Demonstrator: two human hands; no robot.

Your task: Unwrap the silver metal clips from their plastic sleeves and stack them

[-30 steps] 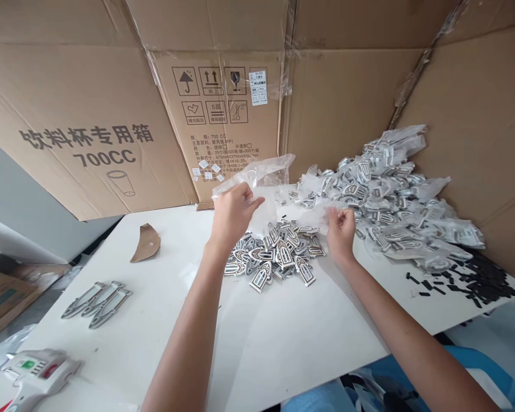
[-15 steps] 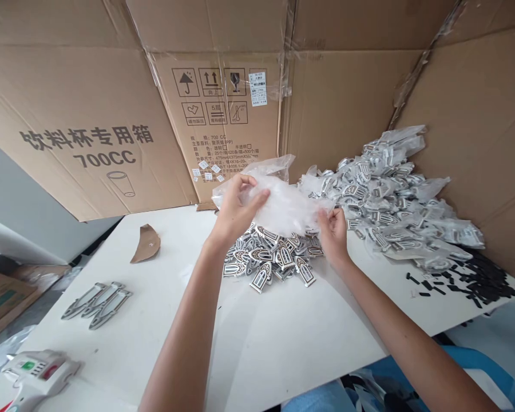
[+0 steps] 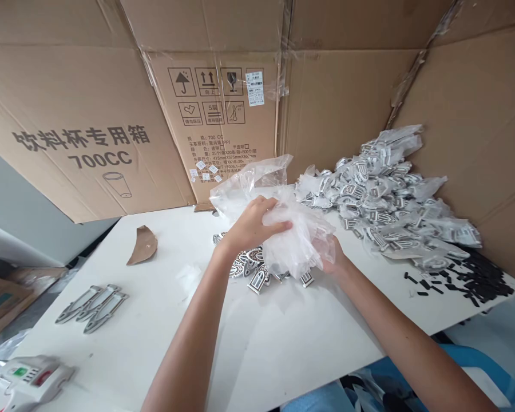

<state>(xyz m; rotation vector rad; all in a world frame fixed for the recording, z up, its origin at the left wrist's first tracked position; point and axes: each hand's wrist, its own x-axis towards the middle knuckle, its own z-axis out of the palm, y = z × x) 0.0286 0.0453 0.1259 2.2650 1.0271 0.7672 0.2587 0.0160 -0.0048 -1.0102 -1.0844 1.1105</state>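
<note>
A bunch of clear, crumpled plastic bags [image 3: 292,240] is spread between my hands above the table. My left hand [image 3: 253,223] grips it from the left, with thumb and fingers closed on the film. At the bunch's lower right edge, my right hand [image 3: 335,257] has hold of it, its fingers partly hidden behind the plastic. Just beneath lies a heap of silver, arch-shaped metal pieces [image 3: 257,278] with openwork centres, partly covered by the bags.
A large pile of bagged metal pieces [image 3: 377,200] stands at the right, with small black strips [image 3: 480,280] beside it. On the left lie several bare metal frames [image 3: 92,306], a cardboard scrap [image 3: 143,246] and a white device [image 3: 34,380]. Cardboard walls [image 3: 339,103] enclose the back.
Both hands have come lower and nearer with the plastic bags, which now hang over more of the metal heap. My left hand has shifted right. A whitish scrap shows left of the heap.
</note>
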